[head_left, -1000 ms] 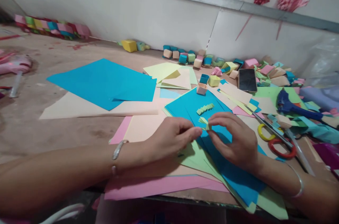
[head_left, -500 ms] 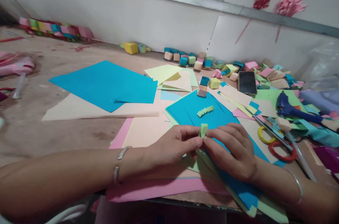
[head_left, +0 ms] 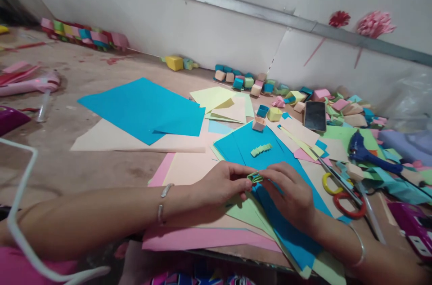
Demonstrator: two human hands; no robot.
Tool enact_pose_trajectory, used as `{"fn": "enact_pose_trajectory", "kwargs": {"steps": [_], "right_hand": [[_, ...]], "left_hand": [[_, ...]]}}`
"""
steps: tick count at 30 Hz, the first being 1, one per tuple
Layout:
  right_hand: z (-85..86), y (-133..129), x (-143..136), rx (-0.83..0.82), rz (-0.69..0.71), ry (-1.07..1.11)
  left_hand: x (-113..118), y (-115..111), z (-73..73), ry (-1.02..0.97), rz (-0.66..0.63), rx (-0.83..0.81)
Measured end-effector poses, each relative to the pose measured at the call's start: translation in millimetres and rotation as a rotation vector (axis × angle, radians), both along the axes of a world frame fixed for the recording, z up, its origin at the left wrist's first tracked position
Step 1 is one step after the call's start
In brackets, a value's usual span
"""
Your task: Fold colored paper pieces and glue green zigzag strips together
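Note:
Between my two hands is a small folded green paper piece [head_left: 255, 178], its open folded edges turned toward me. My left hand [head_left: 225, 182] pinches it from the left with thumb and forefinger. From the right, the fingertips of my right hand [head_left: 293, 190] grip its other side. Below my hands lie blue paper sheets [head_left: 232, 145] over green and peach ones. Just beyond my fingers, a row of small folded green paper pieces [head_left: 261, 149] rests on the blue sheet. Small paper boxes in peach [head_left: 258, 123], yellow [head_left: 274, 114] and blue [head_left: 262, 110] stand past it.
Scissors [head_left: 347, 199] with red and yellow handles and a blue glue gun [head_left: 361, 148] lie at right, near a phone [head_left: 315, 116]. A pink glue gun [head_left: 43, 82] is at far left. A large blue sheet [head_left: 145, 109] lies left; a white cable [head_left: 20, 213] hangs nearby.
The green paper piece has tipped from upright to lying flatter, showing its folded edges. My hands have lowered slightly, and the camera view has shifted a little.

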State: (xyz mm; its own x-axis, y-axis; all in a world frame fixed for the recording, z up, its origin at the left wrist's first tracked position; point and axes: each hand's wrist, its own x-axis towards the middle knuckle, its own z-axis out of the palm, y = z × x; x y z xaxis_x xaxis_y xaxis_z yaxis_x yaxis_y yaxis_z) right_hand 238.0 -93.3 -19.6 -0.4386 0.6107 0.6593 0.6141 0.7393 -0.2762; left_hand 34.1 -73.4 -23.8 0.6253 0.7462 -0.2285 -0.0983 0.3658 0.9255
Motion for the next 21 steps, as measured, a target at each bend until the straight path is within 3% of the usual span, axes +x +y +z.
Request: {"fn": "enact_pose_trajectory", "kwargs": {"steps": [9, 16, 21], "right_hand": [[6.2, 6, 4, -0.079, 0.032, 0.067], [9.0, 5, 6, -0.247, 0.123, 0.065], [13.7, 8, 5, -0.308, 0.165, 0.090]], "left_hand": [[4, -2, 0.7, -0.096, 0.083, -0.155], [3, 1, -1.2, -0.043, 0.015, -0.095], [3, 2, 1.2, -0.001, 0.036, -0.088]]}}
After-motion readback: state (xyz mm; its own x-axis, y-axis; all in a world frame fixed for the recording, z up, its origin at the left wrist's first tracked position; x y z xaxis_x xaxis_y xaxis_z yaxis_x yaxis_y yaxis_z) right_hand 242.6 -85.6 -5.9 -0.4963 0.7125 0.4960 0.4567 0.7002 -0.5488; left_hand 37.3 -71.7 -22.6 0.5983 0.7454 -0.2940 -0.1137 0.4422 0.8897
